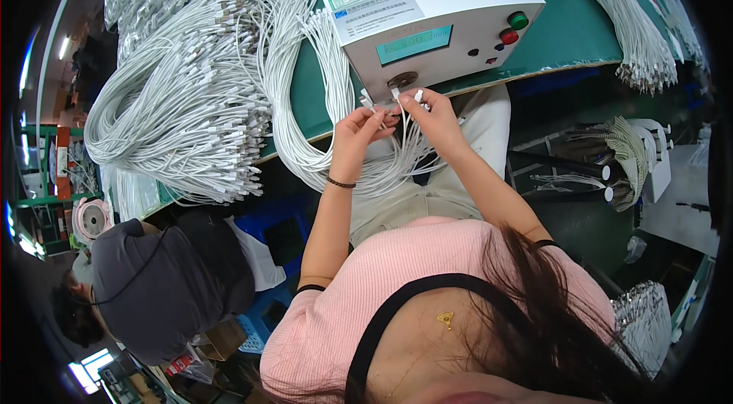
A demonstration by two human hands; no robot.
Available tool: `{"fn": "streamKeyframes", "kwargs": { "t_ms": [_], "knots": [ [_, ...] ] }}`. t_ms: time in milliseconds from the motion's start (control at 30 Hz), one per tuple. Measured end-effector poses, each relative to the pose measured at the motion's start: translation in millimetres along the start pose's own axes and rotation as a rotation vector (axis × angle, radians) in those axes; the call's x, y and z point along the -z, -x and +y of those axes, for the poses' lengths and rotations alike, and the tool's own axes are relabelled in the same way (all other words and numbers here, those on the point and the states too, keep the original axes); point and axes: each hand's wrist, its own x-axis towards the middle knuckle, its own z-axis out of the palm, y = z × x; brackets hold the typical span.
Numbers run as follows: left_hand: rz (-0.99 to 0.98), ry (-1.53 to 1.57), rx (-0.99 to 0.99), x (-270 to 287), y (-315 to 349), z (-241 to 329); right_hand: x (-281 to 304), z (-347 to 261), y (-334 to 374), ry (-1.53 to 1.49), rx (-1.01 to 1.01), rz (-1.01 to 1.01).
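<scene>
In front of the white tester box (473, 30), both my hands are raised at its lower edge. My left hand (363, 129) is closed in a pinch on a white cable, whose plug (366, 101) sticks up past the fingertips. My right hand (434, 117) pinches another white cable end, with a white plug (418, 95) showing at the fingers. Between the hands, a white connector (395, 92) stands just below the box's round dark socket (402, 79); whether it is plugged in I cannot tell. Loops of white cable (382, 179) hang below my hands over my lap.
A large heap of white cables (183, 98) covers the left of the green table (569, 45). Another bundle (626, 22) hangs over the table edge at right. The box has a lit display (413, 45) with green and red buttons. A person (168, 282) sits at left.
</scene>
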Motion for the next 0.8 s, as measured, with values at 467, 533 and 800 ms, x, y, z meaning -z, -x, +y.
{"fn": "streamKeyframes", "kwargs": {
  "t_ms": [467,533,800],
  "knots": [
    [0.016,-0.051,0.009,-0.9,-0.5,10.3,-2.1,-5.7,-11.1,-0.220,-0.174,0.013],
    [0.019,-0.057,0.015,-0.5,0.1,10.2,-1.3,-5.7,-10.9,-0.219,-0.172,0.014],
    [-0.113,-0.101,0.080,1.2,1.6,-2.8,-0.3,-13.6,-1.0,-0.032,-0.148,-0.113]
  ]
}}
